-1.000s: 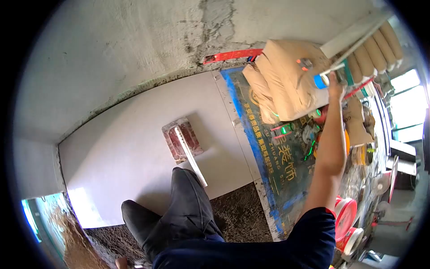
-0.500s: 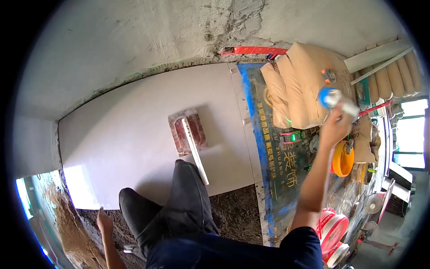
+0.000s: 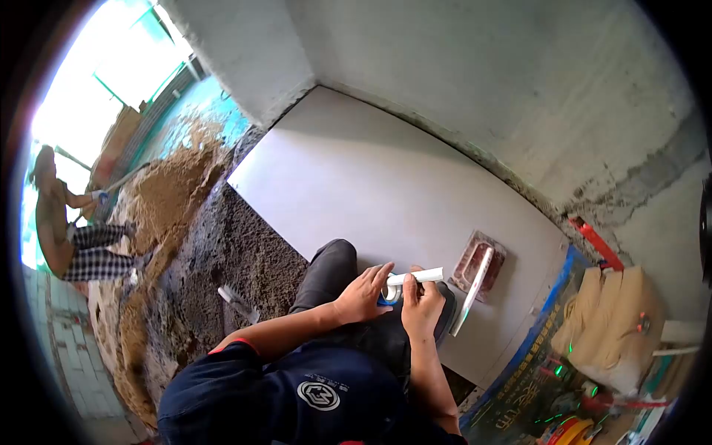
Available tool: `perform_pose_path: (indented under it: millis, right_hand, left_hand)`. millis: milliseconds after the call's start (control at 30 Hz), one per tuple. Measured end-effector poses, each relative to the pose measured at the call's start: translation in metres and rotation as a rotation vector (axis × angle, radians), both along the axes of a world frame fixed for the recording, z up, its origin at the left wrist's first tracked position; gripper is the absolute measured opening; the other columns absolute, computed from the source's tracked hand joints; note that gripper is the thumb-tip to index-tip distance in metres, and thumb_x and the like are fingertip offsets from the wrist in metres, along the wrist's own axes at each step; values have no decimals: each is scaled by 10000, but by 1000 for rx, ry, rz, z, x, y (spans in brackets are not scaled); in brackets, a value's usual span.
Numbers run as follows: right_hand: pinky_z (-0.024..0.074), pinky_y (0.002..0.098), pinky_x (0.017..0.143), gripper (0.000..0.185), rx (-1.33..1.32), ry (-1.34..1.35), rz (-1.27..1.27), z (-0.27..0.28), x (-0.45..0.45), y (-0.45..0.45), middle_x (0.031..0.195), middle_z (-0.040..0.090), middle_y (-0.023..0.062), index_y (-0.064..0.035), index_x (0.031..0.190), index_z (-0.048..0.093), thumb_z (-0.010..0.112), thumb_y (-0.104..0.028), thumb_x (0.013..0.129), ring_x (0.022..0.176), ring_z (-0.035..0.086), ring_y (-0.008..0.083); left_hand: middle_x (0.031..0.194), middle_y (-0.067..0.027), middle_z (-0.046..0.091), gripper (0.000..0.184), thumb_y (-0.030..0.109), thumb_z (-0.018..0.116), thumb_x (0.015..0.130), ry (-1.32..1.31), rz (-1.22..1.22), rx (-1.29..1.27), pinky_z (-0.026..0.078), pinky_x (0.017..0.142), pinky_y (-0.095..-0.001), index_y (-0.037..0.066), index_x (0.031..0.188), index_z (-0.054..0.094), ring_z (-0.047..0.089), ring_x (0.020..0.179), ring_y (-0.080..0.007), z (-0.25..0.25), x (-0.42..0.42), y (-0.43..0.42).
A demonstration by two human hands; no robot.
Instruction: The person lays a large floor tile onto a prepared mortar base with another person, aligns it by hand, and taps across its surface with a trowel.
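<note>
Between my hands, above my knees, is a white ring-like roll with a blue edge (image 3: 392,289), which looks like a tape roll. A white strip or tube (image 3: 430,275) sticks out to its right. My left hand (image 3: 362,297) is closed around the roll. My right hand (image 3: 423,308) pinches the white piece, fingers and thumb pressed on it. Whether the two white parts are joined is hidden by my fingers. Right of my knee, a reddish rectangular block (image 3: 463,271) lies on a large pale slab (image 3: 371,178), with a long white bar (image 3: 466,304) resting across it.
A trowel-like tool (image 3: 239,302) lies on dark rough mortar (image 3: 245,252) to my left. Beyond is a sand heap (image 3: 163,193), where another person (image 3: 59,222) holds a long handle. Tan sacks (image 3: 608,319) and an orange-yellow bucket (image 3: 567,432) stand right. Walls (image 3: 475,96) border the slab.
My view has turned left. My right hand has come from the sacks back to my lap with the blue-and-white roll. My left hand has come in from the side and now grips it too.
</note>
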State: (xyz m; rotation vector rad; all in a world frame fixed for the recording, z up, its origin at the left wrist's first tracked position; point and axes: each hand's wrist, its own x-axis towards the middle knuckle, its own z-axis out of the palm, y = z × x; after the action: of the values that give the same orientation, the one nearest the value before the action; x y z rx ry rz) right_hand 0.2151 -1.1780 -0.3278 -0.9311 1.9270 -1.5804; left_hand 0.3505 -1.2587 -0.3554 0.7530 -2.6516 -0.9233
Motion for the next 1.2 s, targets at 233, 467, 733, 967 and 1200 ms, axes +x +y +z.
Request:
perform_pose_path:
  millis: [233,467,733,967,1200]
  right_hand:
    - [522,300,623,280,161,140,162,-12,44,-46,821,687,160,26,1087,635,600,-191,914,692,678,205]
    - [506,371,779,510,400,196,-97,-73,-23,-40,1134,592,212,-18,1299,466,627,-274,889,966,621,279]
    - [418,435,888,652,962,-95,-415,-237,-129,84,1159,533,269,67,1306,410,636,-364,873,1027,539,380]
    - [450,438,709,391,1185,504,-515,-320,-163,165,823,599,206,94,1001,583,612,-283,900,715,549,347]
    - [491,459,817,539,1316,495,-434,-250,-117,65,1008,635,272,85,1101,591,571,-417,905,914,602,432]
  left_hand:
    - [1194,-194,478,821,258,819,599,-29,262,-91,390,981,-430,-30,1258,422,461,1139,-367,-33,44,-35]
    - [1038,-197,559,730,137,770,593,215,797,391,476,849,-399,-19,1212,416,570,969,-330,-159,131,-201]
    - [1039,-142,621,573,-2,755,550,425,1233,390,527,783,-321,-46,1083,546,621,925,-224,-247,248,-498]
    - [1166,-141,541,879,10,722,571,530,1135,254,462,874,-324,-15,1359,334,552,1041,-251,-310,255,-654]
    - [1240,-185,520,961,92,620,625,433,1311,226,395,950,-291,-43,1448,142,523,1093,-260,-294,219,-700]
